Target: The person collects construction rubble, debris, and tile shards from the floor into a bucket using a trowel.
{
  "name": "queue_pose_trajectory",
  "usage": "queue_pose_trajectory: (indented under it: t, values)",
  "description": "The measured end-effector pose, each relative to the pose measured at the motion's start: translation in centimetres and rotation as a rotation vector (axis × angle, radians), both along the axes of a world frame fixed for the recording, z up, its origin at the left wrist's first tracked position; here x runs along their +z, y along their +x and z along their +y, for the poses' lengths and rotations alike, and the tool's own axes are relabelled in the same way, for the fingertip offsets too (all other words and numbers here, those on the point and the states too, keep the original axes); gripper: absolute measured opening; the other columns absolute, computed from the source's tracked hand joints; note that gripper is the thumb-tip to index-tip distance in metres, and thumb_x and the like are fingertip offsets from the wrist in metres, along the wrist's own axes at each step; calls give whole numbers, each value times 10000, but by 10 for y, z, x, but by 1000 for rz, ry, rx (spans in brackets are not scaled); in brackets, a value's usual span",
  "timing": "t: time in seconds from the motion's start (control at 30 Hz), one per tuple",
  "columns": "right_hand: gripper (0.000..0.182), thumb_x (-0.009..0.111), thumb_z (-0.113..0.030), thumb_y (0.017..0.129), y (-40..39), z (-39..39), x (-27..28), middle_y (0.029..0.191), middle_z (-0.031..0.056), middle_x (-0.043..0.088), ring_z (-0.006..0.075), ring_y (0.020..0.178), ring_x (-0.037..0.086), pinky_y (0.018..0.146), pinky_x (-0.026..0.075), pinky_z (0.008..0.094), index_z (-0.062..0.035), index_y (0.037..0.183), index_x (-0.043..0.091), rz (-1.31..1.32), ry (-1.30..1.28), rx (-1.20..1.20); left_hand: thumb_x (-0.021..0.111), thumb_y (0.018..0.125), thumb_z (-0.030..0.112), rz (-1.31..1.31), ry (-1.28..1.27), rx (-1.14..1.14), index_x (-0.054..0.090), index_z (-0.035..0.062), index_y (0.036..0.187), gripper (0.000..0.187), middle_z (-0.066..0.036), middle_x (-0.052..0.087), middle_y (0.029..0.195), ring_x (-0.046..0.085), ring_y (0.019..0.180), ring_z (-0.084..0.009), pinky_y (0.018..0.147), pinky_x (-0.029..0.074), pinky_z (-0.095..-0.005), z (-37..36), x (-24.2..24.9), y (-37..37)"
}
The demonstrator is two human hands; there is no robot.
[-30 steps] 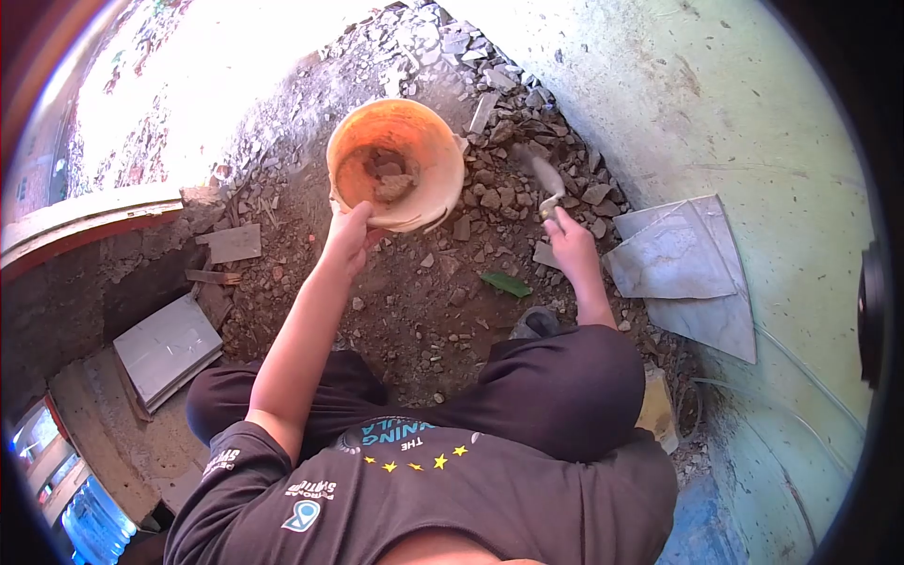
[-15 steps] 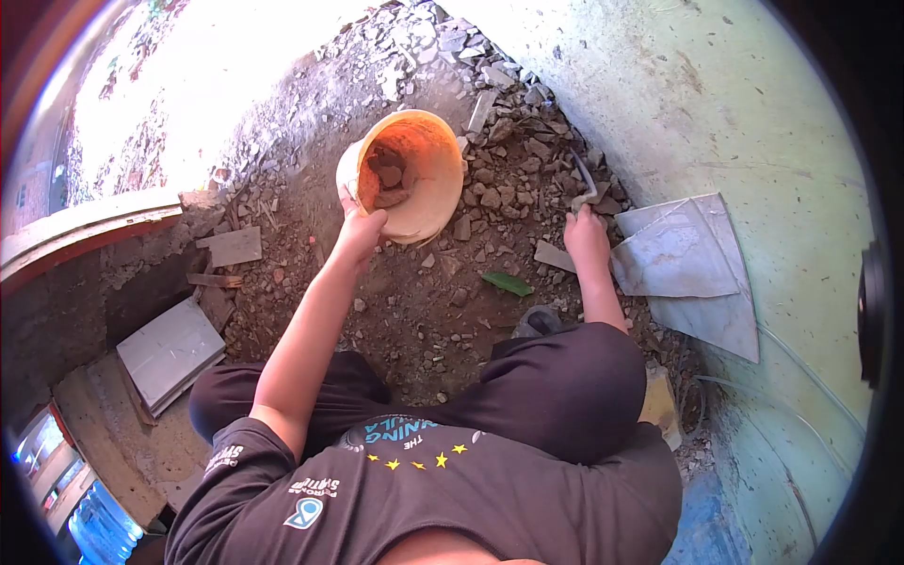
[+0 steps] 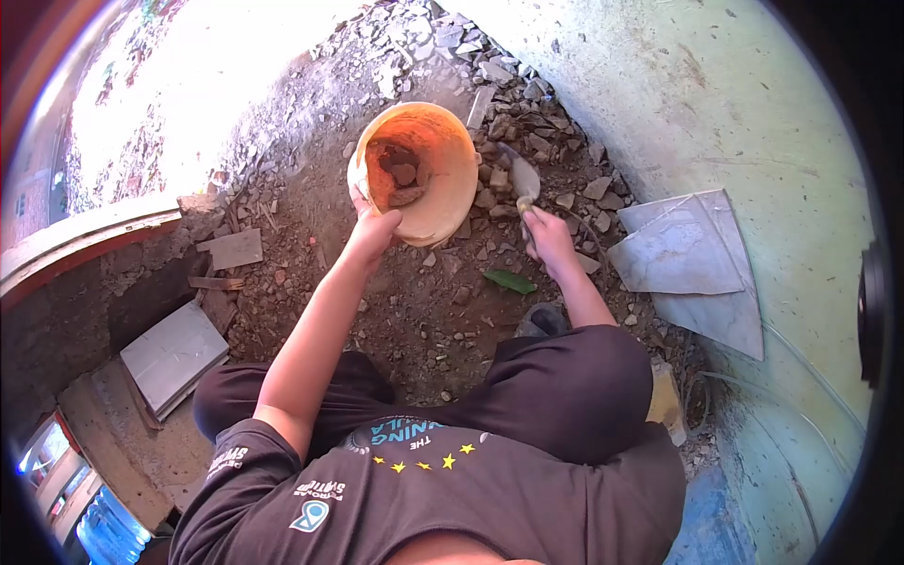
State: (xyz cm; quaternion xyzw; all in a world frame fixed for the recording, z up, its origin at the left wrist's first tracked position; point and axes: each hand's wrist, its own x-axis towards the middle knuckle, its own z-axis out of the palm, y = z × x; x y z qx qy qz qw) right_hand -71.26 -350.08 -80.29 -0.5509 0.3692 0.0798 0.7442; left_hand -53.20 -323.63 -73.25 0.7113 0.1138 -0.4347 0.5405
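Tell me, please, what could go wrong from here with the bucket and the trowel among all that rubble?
1. The orange bucket is tilted, gripped at its rim by only the left hand; with stones inside, it might slip or tip over.
2. The right hand works the trowel bare among sharp rubble, so scraped fingers seem possible.
3. The broken tile pieces lean against the wall beside the right arm; a nudge could topple them.

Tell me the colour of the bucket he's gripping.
Orange, dusted pale on the outside; the bucket shows best in the head view.
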Motion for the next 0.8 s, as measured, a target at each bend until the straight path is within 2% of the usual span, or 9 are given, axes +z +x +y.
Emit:
queue_pose_trajectory:
  t: [0.1,0.2,0.27,0.4,0.47,0.5,0.57,0.67,0.8]
  values:
    - [276,530,-262,1016,23,-19,-18,712,12,547,84,442,436,379,312,244,-47,1158,632,16,236,-133,541,848,85,-37,48,73,379,63,1454,628,-122,462,1405,602,1119,-250,846,568,-365,-8,8,-5]
    - [277,522,-268,1019,25,-42,-16,707,19,555,84,443,440,374,302,238,-52,1155,627,8,308,-74,538,851,91,-64,85,83,398,74,1425,592,-115,517,1345,617,1084,-237,816,573,-365,-10,23,-2]
    - [275,523,-274,1018,19,-46,-8,702,17,550,81,443,434,381,298,234,-54,1135,640,20,267,-33,535,853,96,-38,61,198,423,88,1387,545,-106,562,1274,625,1058,-226,804,573,-368,-3,21,6]
    - [268,518,-281,1018,-8,-49,15,672,6,543,66,430,409,397,308,235,-48,981,646,70,59,131,531,854,96,9,49,203,430,98,1368,524,-101,569,1253,622,1070,-221,807,573,-368,19,5,21]
    - [275,519,-281,1015,-28,-61,24,660,6,550,56,429,409,385,300,238,-45,933,635,187,-51,238,530,848,75,-59,78,202,304,114,1449,642,-112,538,1290,612,1095,-236,805,574,-379,21,10,17]
    - [277,521,-281,1013,-37,-72,29,657,8,553,55,429,411,377,296,238,-45,925,636,219,-44,284,530,848,75,-58,85,201,304,114,1449,642,-112,538,1290,612,1095,-236,805,574,-379,20,16,14]
    - [278,524,-283,1008,-50,-93,44,640,10,550,52,421,408,358,292,235,-52,901,633,277,-19,338,532,839,56,-100,81,228,237,210,1414,665,-93,474,1292,564,1129,-239,860,563,-415,13,26,8]
    - [262,533,-295,1004,-47,-105,49,633,1,559,51,423,424,359,301,221,-71,914,637,331,33,328,531,820,46,-84,92,212,242,219,1405,675,-89,462,1286,540,1154,-237,872,551,-441,8,24,4]
    - [269,527,-294,1004,-15,-97,32,643,8,533,50,411,398,358,304,214,-55,912,607,242,157,299,536,828,37,-41,-2,84,80,249,1498,838,-108,397,1399,529,1217,-288,901,537,-478,35,-28,17]
